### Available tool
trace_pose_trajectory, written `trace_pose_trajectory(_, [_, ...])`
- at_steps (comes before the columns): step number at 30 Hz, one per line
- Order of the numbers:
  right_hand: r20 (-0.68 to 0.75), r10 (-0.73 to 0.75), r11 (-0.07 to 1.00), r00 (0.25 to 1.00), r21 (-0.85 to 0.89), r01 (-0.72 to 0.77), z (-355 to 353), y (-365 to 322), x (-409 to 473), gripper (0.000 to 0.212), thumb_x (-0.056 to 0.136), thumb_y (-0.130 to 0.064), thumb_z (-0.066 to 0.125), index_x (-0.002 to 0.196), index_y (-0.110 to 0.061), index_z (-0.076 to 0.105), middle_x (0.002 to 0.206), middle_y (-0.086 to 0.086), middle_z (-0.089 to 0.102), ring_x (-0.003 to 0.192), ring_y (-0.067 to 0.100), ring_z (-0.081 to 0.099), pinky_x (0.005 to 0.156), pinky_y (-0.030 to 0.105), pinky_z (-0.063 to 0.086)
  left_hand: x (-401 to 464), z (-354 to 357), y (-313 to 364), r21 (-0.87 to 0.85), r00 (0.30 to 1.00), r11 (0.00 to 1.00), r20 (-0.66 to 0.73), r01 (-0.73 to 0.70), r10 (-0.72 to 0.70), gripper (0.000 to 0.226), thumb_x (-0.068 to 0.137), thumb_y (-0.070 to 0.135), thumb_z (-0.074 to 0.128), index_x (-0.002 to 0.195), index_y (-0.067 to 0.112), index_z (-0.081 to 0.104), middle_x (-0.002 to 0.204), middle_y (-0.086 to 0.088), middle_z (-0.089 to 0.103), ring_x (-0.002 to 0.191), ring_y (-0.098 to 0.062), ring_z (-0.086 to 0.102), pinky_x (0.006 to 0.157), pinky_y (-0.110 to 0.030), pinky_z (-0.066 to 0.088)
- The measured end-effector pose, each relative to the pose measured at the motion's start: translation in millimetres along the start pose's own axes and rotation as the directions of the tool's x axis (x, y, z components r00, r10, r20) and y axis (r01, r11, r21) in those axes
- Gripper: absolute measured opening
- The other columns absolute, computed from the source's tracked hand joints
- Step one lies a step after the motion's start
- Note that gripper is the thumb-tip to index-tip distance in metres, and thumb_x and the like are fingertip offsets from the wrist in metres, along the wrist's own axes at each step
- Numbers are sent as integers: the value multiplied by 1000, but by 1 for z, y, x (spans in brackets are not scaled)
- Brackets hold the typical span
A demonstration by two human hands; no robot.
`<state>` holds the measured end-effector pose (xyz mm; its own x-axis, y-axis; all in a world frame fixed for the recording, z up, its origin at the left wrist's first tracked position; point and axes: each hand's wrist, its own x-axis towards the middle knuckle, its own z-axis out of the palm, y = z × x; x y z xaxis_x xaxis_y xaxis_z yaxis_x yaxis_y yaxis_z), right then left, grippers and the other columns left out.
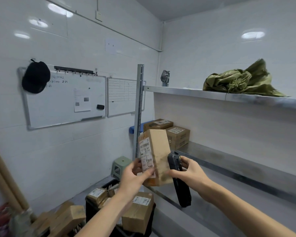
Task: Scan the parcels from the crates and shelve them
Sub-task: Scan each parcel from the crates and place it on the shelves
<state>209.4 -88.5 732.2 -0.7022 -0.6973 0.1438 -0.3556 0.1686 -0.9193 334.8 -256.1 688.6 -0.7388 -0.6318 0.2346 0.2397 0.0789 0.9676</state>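
My left hand (132, 177) grips a small brown cardboard parcel (158, 154) by its lower left corner, held upright with its white barcode label facing me. My right hand (189, 170) holds a black handheld scanner (179, 180) right beside the parcel, with its head up near the box's right face. Below, a black crate (92, 207) on the floor holds several more labelled parcels. A metal shelf (237, 170) runs along the right, with two boxes (176, 135) at its far end.
A higher shelf (229, 97) carries a crumpled green sack (243, 81). A shelf upright post (139, 108) stands just behind the parcel. Two whiteboards (65, 100) and a black cap hang on the left wall. A green stool (120, 164) and more boxes (67, 218) are on the floor.
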Motion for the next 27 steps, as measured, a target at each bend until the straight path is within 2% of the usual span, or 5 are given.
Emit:
trace_pose_trajectory(6, [-60, -44, 999, 997, -24, 43, -8, 7, -3, 40, 77, -20, 89, 112, -27, 71, 107, -5, 74, 89, 16, 75, 68, 19, 57, 4, 7, -2, 30, 999, 999, -37, -12, 13, 73, 65, 34, 87, 130, 22, 57, 115, 10, 70, 105, -4, 66, 83, -25, 59])
trace_pose_trajectory(14, [-56, 5, 1000, 998, 6, -5, -13, 13, -5, 36, 79, -17, 88, 111, -23, 72, 103, -3, 77, 97, 18, 75, 72, 19, 58, 11, 10, -6, -50, 999, 999, -54, -3, 0, 34, 91, 12, 71, 116, 30, 59, 116, 6, 71, 100, -5, 69, 74, -26, 61])
trace_pose_trajectory(19, [-72, 46, 998, 996, 45, -43, -14, 13, -5, 35, 79, -25, 89, 109, -24, 72, 99, -6, 79, 88, 9, 74, 63, 14, 52, 12, 13, -5, -93, 999, 995, 5, 37, -37, 36, 96, 14, 65, 122, 38, 58, 112, 0, 71, 100, -13, 71, 70, -25, 59])
trace_pose_trajectory(23, [-84, 55, 997, 995, 55, -51, -15, 15, -4, 34, 79, -27, 89, 109, -24, 73, 94, -6, 79, 82, 7, 73, 60, 15, 51, 15, 13, -5, -105, 996, 992, 58, 67, -61, 38, 97, 17, 62, 125, 43, 58, 117, -3, 70, 104, -16, 71, 78, -35, 61])
trace_pose_trajectory(27, [-77, 52, 997, 996, 56, -47, -17, 16, -1, 32, 80, -26, 88, 109, -25, 73, 95, -7, 79, 84, 8, 74, 61, 15, 51, 18, 13, -7, -80, 996, 994, 60, 74, -70, 40, 97, 20, 63, 130, 40, 52, 118, -2, 69, 96, -11, 73, 72, -28, 60])
